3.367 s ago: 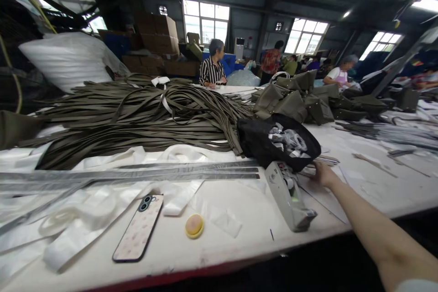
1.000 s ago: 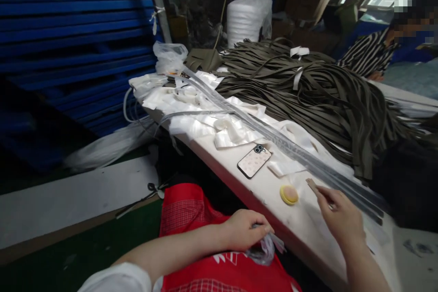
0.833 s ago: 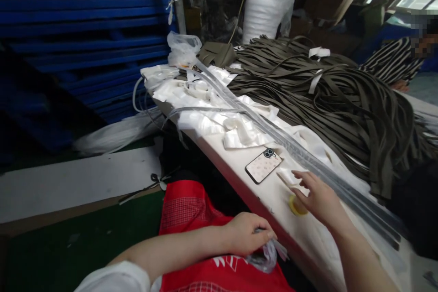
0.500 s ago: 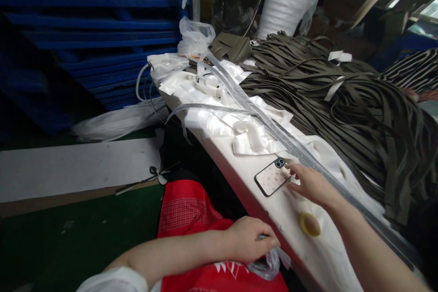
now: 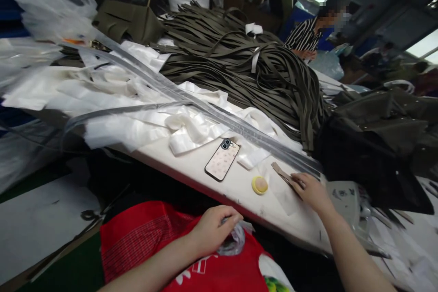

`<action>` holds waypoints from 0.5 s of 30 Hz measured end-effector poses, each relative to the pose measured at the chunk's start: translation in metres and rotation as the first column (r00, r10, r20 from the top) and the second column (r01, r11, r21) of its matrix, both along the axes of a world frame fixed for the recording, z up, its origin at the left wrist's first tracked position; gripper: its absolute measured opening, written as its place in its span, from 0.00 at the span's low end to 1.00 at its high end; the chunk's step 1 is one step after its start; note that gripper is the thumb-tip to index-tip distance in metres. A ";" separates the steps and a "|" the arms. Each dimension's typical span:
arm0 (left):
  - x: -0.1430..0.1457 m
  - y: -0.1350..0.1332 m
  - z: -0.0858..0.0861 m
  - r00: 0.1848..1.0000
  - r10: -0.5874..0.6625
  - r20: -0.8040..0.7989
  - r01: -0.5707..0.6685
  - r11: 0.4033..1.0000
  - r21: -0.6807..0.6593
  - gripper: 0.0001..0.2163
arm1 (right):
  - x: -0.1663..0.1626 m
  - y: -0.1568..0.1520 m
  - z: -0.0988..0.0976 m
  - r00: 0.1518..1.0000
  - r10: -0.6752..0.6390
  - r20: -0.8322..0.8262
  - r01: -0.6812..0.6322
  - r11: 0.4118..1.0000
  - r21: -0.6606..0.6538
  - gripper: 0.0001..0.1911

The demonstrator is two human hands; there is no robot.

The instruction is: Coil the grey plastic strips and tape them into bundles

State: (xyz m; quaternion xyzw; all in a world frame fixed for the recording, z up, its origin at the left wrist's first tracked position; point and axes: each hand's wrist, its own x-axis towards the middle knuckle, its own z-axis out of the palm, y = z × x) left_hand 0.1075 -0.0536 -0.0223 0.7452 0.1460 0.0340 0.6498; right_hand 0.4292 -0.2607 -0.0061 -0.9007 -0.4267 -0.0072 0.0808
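My left hand (image 5: 219, 226) rests over the red apron (image 5: 147, 242), its fingers closed around a coil of clear plastic strip (image 5: 234, 241). On the white tabletop, my right hand (image 5: 310, 194) has its thumb and fingers closed on short brown strips (image 5: 282, 172) that lie near the edge. A round yellow-rimmed disc (image 5: 259, 185) sits left of this hand. Farther left lies a phone (image 5: 222, 160) with a patterned case, camera side up. Long clear plastic strips (image 5: 219, 112) run diagonally across the table beside white ribbon-like bands (image 5: 186, 130).
A large heap of dark olive straps (image 5: 246, 68) covers the back of the table. A pale machine (image 5: 345, 198) stands at the right, beside dark bags (image 5: 376, 159). Beyond the heap is a person in a striped top (image 5: 303, 36). A plastic bag (image 5: 58, 13) lies at far left.
The view has swung right. My right hand has left the phone's side and moved right along the table to the brown strips. My left hand still holds the plastic coil.
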 end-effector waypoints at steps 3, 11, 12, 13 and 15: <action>0.003 -0.004 0.000 1.000 -0.002 -0.026 0.002 1.000 -0.001 0.17 | -0.001 -0.012 -0.017 1.000 -0.018 -0.022 0.020 0.998 0.060 0.17; 0.004 -0.012 0.006 0.998 0.023 -0.056 -0.021 0.999 0.037 0.15 | 0.002 -0.020 -0.022 0.993 -0.100 0.056 0.082 0.960 0.267 0.20; 0.004 -0.013 0.007 0.998 0.026 -0.060 -0.024 0.999 0.042 0.15 | -0.002 -0.022 -0.019 0.989 -0.115 0.097 0.084 0.955 0.284 0.19; 0.004 -0.014 0.008 0.998 0.028 -0.063 -0.025 0.999 0.047 0.15 | -0.008 -0.023 -0.017 0.982 -0.119 0.145 0.074 0.955 0.287 0.19; 0.004 -0.015 0.010 0.998 0.027 -0.065 -0.023 0.998 0.055 0.15 | -0.022 -0.024 -0.014 0.964 -0.096 0.249 0.032 0.968 0.249 0.17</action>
